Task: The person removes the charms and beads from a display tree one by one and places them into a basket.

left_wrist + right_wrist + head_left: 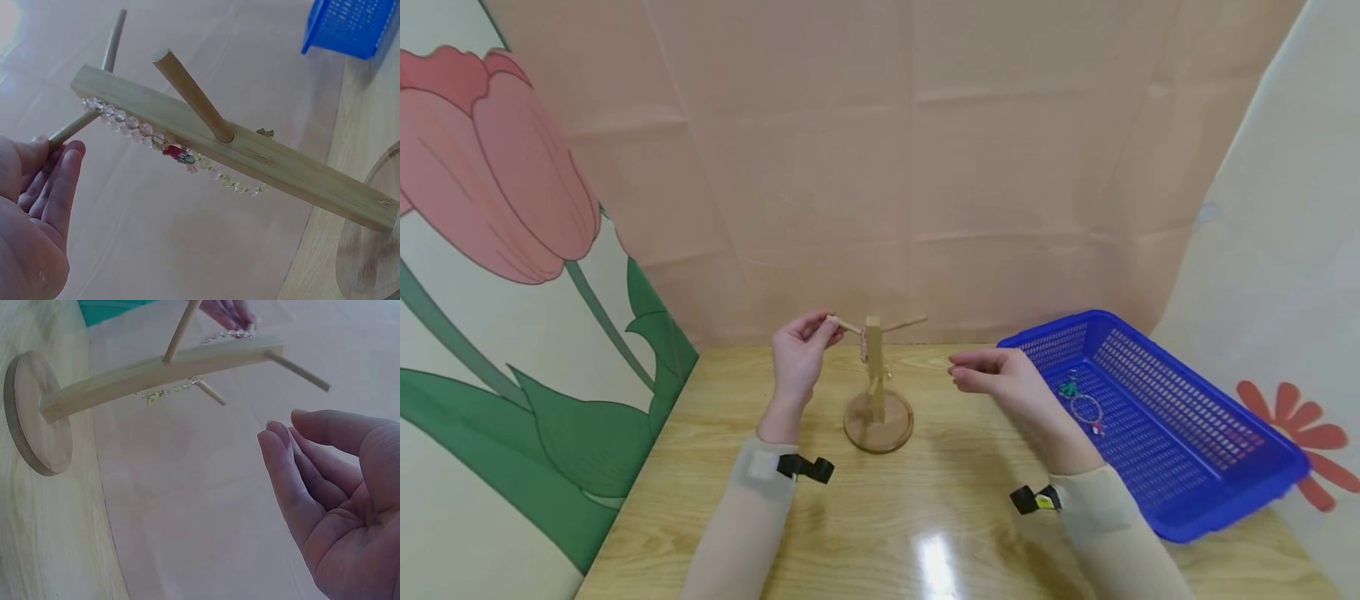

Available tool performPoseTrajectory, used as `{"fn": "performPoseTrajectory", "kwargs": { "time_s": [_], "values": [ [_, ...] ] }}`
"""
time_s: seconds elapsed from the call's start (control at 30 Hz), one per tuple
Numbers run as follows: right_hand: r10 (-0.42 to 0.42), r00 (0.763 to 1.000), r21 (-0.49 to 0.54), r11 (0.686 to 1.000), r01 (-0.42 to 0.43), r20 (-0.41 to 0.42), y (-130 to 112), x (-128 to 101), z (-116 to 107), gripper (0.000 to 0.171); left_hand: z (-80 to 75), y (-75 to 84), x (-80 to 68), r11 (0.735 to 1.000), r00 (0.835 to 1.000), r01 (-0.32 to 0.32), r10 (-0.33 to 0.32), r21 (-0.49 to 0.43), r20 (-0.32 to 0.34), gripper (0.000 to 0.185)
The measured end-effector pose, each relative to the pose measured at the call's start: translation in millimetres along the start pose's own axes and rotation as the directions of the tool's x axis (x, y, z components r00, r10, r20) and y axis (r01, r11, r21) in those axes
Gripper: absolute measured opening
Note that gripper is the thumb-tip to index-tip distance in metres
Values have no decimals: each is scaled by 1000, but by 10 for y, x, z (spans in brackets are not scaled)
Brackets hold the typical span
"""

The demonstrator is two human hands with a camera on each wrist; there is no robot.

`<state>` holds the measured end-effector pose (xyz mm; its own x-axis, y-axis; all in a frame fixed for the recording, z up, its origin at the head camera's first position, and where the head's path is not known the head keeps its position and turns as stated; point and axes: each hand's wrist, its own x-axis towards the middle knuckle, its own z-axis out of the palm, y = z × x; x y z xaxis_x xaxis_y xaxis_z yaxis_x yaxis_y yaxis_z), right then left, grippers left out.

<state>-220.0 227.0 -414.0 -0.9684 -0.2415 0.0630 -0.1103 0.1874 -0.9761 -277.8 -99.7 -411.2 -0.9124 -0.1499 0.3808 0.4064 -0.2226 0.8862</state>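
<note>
A wooden stand [876, 367] with a round base rises from the table, with thin pegs sticking out of its post. My left hand [801, 358] pinches the end of the upper left peg [76, 127] between thumb and fingers. Around that peg, against the post, hangs a bracelet of clear pinkish beads [128, 122] with a red charm [174, 151]. Pale yellowish beads [236, 185] show lower down, partly behind the post. To the right of the stand, my right hand [1000, 379] is in the air, holding nothing, its fingers loosely bent and thumb apart.
On the right of the table sits a blue plastic basket [1187, 379] with perforated sides. A beaded bracelet [1086, 408] and a green piece [1067, 388] lie inside it. A pinkish-beige sheet [910, 183] hangs behind the table, and patterned panels stand at both sides.
</note>
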Motion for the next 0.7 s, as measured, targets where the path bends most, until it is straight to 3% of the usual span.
{"fn": "performPoseTrajectory", "kwargs": {
  "time_s": [0.37,0.57,0.7],
  "values": [
    [20,1000,-20,1000,-20,10,31,37,47,41,-25,-60,-26,1000,1000,-17,17,-18,-14,24],
    [39,999,-7,999,-39,17,80,77,53,41,-47,-67,-99,998,999,-30,32,57,-41,32],
    [39,999,-13,999,-39,25,104,99,51,41,-62,-57,-168,991,998,-57,60,120,-15,30]
  ]
}}
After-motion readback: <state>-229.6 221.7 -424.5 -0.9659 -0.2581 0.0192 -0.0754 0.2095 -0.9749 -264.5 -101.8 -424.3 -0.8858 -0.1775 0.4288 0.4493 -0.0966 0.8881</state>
